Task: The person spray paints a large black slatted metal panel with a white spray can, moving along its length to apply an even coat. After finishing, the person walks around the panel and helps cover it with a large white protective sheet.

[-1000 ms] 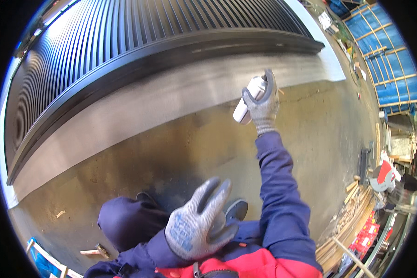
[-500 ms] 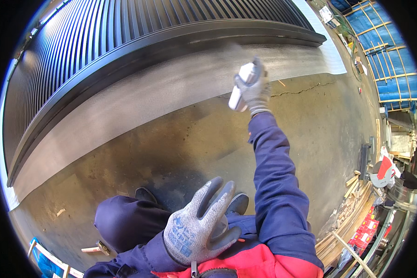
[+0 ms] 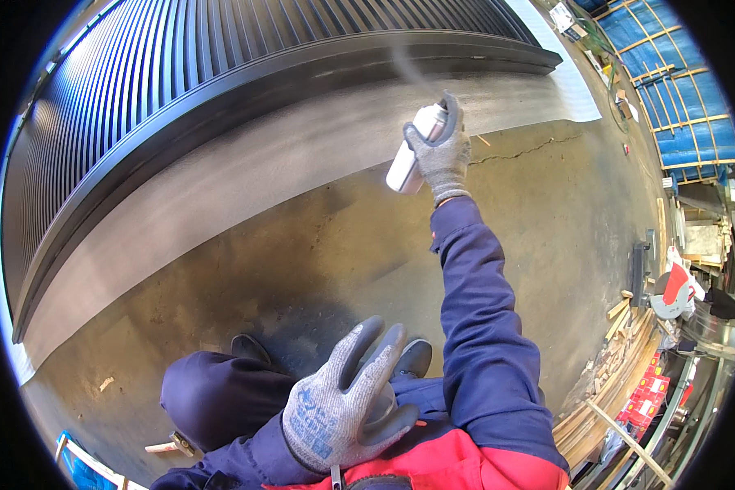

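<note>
Workshop, cracked concrete floor [image 3: 539,220], hammer [image 3: 180,444] lying on it, timber strips [image 3: 606,398] piled near a circular saw [image 3: 672,296]

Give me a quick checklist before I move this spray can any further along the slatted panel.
1. Can gripped: ok, the right hand wraps around the white spray can.
2. Spray direction: ok, a faint mist shows between the can and the dark slatted panel.
3. Floor covered along the panel's near side: ok, a pale sheet lies there.
4. Left hand clear of the panel: ok, it is near the body.
5. Hammer away from the shoes: ok, off to the left.
6. Even coat: cannot tell.
</note>
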A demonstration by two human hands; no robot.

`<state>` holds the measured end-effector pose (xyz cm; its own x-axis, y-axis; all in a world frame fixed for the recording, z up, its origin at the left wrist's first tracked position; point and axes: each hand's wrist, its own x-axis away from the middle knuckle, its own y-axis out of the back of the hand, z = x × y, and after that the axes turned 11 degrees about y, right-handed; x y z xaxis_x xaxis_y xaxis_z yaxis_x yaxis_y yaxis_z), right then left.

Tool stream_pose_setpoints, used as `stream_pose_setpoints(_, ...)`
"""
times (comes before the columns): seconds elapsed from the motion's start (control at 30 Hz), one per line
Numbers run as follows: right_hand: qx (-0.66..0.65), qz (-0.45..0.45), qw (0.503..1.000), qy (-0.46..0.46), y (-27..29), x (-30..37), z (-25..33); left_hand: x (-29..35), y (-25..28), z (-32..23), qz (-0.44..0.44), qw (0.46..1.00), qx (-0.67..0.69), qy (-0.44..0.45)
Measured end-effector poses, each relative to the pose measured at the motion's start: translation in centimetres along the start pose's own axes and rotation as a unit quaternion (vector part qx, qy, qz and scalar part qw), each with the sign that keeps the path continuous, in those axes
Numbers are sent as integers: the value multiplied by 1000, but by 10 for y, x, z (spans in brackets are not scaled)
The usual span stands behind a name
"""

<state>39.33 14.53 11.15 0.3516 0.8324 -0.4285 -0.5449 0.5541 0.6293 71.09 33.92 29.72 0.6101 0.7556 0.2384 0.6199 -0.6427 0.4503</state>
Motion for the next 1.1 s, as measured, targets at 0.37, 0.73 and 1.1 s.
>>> stream_pose_setpoints(0.37,-66,20,994,-86,-15,3,16,9,0,-2,-17,1000,6,-22)
stream_pose_setpoints(0.73,13,9,1000,22,6,4,19,12,0,-4,-10,1000,14,-25)
stream_pose_setpoints(1.1,-98,212,971,43,-90,75,144,23,6,-2,6,999,39,-17)
